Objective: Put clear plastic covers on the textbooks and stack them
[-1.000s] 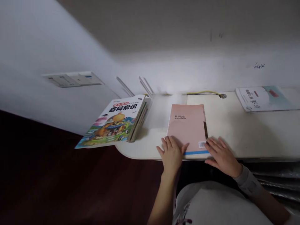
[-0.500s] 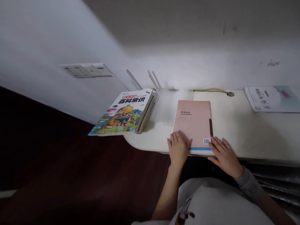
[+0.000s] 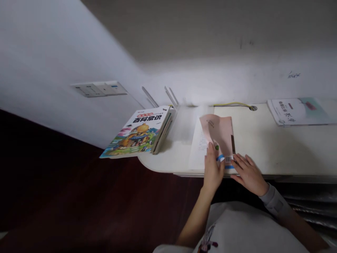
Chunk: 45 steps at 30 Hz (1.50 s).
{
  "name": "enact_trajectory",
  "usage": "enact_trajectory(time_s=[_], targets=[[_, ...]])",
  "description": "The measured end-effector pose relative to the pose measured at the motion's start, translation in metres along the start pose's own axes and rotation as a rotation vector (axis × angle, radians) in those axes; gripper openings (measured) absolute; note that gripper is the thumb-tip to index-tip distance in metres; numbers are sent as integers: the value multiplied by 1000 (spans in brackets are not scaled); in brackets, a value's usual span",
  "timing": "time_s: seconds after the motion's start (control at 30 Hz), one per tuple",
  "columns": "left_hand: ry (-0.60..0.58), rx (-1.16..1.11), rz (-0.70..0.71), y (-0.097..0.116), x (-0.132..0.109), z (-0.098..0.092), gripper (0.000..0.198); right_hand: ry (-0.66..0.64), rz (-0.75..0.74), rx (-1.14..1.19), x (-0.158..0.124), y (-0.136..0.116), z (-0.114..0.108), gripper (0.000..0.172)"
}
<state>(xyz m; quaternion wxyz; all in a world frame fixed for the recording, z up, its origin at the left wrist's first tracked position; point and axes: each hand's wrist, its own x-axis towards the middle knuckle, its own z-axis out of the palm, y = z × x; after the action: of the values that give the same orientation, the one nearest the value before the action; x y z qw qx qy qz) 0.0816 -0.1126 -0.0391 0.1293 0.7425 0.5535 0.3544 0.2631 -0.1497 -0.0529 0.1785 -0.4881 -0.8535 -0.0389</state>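
A thin pink book with a blue strip along its bottom lies near the front edge of the white desk. My left hand is closed on the book's cover at the lower left, and the cover curls up and over to the right. Beneath it a white printed page shows at the left. My right hand rests with fingers stretched out at the book's lower right corner, by the barcode; it wears a grey band at the wrist.
At the desk's left end a colourful picture book tops a stack that juts past the edge. Thin white antennas stand behind it. A yellow cable runs to a hole at the back. Another booklet lies at the right.
My left hand has moved right and lifted the cover of the pink book, baring a printed page. My right hand has stayed at the lower right corner. The view has shifted slightly.
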Motion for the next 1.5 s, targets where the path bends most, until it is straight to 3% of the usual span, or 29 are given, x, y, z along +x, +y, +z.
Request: enact_trajectory(time_s=[0.1,0.17,0.3,0.43,0.53,0.7,1.27,1.37,1.5], targets=[[123,-93,240,18,9,10,81,29,9,65,1,1,-4,43],[143,-121,347,28,16,17,85,99,58,125,0,8,-10,38],[3,-120,532,49,28,31,82,236,310,83,-14,44,-23,38],[-205,137,667,69,35,45,56,180,512,-96,-42,81,-25,48],[-311,236,687,74,35,53,40,80,520,-143,-56,90,-22,53],[-359,296,648,69,33,52,34,32,526,-171,-55,86,-23,45],[-413,370,632,60,28,50,37,92,622,-157,-46,90,-38,34],[-420,421,642,67,28,51,35,102,624,-172,-45,89,-38,29],[-461,493,675,80,27,58,40,112,624,-211,-44,80,-32,35]])
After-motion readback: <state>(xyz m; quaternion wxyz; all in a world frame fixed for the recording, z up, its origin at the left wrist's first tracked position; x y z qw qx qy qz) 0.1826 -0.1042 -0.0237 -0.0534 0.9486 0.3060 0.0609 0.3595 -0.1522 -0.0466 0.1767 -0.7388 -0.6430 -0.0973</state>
